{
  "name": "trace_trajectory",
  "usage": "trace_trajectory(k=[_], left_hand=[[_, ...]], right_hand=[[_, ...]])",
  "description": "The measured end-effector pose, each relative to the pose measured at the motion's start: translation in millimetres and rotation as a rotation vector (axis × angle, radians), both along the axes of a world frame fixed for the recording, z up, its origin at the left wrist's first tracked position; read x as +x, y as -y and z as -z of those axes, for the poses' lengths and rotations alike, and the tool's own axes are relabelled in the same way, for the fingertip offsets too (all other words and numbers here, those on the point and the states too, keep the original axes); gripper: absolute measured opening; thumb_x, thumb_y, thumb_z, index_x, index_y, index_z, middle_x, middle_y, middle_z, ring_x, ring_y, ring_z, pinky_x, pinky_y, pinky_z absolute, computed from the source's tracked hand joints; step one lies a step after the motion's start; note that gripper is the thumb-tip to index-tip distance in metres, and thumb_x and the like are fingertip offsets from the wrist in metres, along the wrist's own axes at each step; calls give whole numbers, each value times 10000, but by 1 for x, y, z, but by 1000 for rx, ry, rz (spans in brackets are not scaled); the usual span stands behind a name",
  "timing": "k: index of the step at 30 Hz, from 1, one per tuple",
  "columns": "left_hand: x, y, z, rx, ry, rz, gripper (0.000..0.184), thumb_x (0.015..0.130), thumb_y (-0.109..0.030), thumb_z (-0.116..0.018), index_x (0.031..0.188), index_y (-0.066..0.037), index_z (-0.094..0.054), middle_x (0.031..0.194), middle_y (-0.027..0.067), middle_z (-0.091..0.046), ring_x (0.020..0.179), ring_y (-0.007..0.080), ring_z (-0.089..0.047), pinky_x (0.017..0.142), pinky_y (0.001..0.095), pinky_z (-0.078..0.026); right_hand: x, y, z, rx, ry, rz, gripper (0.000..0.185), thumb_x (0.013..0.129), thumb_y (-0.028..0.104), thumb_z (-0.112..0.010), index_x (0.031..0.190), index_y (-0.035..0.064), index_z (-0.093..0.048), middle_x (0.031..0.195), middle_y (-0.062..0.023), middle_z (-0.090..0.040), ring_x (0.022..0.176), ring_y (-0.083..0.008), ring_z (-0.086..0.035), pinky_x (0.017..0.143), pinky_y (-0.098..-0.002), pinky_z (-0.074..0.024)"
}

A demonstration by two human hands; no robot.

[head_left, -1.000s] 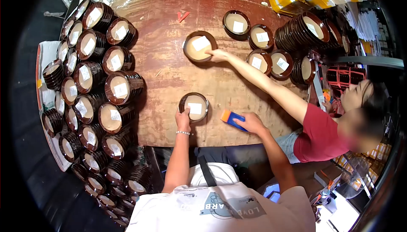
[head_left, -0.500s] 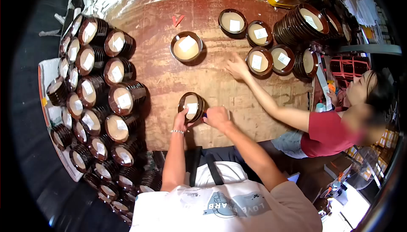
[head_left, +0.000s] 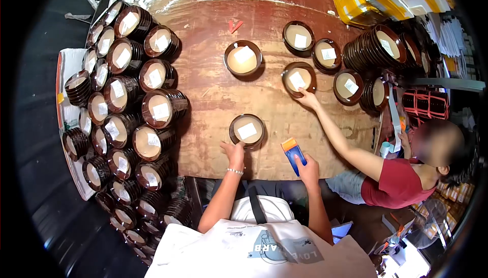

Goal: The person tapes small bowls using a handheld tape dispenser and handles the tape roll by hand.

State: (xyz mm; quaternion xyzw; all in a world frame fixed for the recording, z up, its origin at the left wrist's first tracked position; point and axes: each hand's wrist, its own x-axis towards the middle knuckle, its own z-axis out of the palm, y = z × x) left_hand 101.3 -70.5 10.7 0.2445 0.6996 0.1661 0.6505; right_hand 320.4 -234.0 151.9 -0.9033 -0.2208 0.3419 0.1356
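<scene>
Near the table's front edge lies a round dark-rimmed dish (head_left: 247,131) with a tan inside and a white label. My left hand (head_left: 233,155) is at its lower left edge, fingers apart, with a beaded bracelet on the wrist. To the right, my right hand (head_left: 307,168) grips a blue and orange tool (head_left: 293,155), held clear of the dish. Farther back stands another labelled dish stack (head_left: 242,60). A co-worker's hand (head_left: 307,98) touches a third labelled dish (head_left: 299,80).
Many wrapped dish stacks (head_left: 161,109) line the left side. More stacks (head_left: 373,44) stand at the back right, near yellow-taped boxes (head_left: 356,1). Red strips (head_left: 235,27) lie on the wooden table (head_left: 213,85). The co-worker (head_left: 406,181) is at the right.
My right hand has drawn back from the near dish with the tool, and my left hand has loosened from it. The co-worker's hand has reached a right-side dish, which has shifted left.
</scene>
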Motion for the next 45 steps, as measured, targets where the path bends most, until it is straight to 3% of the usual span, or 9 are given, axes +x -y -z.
trace_trajectory(k=[2,4,5,10,19,32,36,38,45], left_hand=[[8,-25,-68,865,-618,396,737,890,-60,-645,1536,69,-313,1562,218,-421,1470,397,-372,1242,488,-255],[18,-57,-95,1086,-494,768,730,907,-144,-643,1533,63,-332,1586,226,-389,1495,396,-326,1250,496,-232],[24,-70,-98,1286,-347,1148,731,924,-228,-642,1530,56,-351,1609,233,-357,1520,395,-281,1259,505,-210],[53,-92,-79,1493,-290,1544,626,978,-460,-542,1411,-8,-550,1454,203,-540,1420,361,-429,1230,464,-258],[98,-123,-41,1077,-259,1979,463,1031,-420,-498,820,-72,-720,855,165,-745,769,339,-717,723,443,-565],[45,-98,-123,1247,-433,674,291,1031,-288,-547,1063,-15,-644,913,209,-658,854,394,-639,759,445,-517],[31,-83,-180,226,732,767,297,1070,-303,-549,963,-35,-617,840,36,-571,764,133,-542,682,311,-459],[24,-72,-173,289,707,801,318,1076,-277,-557,873,-41,-620,771,-30,-522,729,54,-480,641,270,-429],[-54,-56,-144,809,79,507,194,975,-121,-601,915,13,-727,804,161,-667,759,293,-666,711,365,-518]], right_hand=[[-3,-4,-4,146,-124,89,379,941,387,-729,1014,14,-728,816,-189,-716,708,-290,-690,686,-395,-526],[-15,-16,-9,293,-100,85,305,967,262,-727,904,-33,-687,674,-94,-639,629,-109,-552,605,-330,-474],[-21,-20,-10,312,-137,109,352,947,345,-732,965,-6,-710,770,-175,-696,669,-241,-660,659,-382,-512],[-46,-32,-23,300,-207,106,341,953,319,-733,946,-20,-697,718,-168,-667,619,-194,-612,627,-374,-494],[-47,-19,-23,237,-130,83,384,956,362,-714,949,-21,-698,770,-204,-682,670,-271,-659,670,-384,-513],[-13,-27,-37,678,-489,23,373,881,219,-824,1114,-35,-679,932,-80,-728,867,-131,-674,804,-302,-539],[-2,-42,-47,599,-418,-227,402,859,263,-839,1093,-28,-690,911,-118,-726,838,-189,-703,788,-331,-546],[-3,-54,-54,555,-451,-300,414,847,275,-836,1090,-30,-696,916,-168,-722,822,-258,-724,774,-360,-552],[9,-96,-86,228,-523,-577,415,845,289,-819,1150,21,-726,930,-187,-743,801,-263,-731,777,-365,-560]])
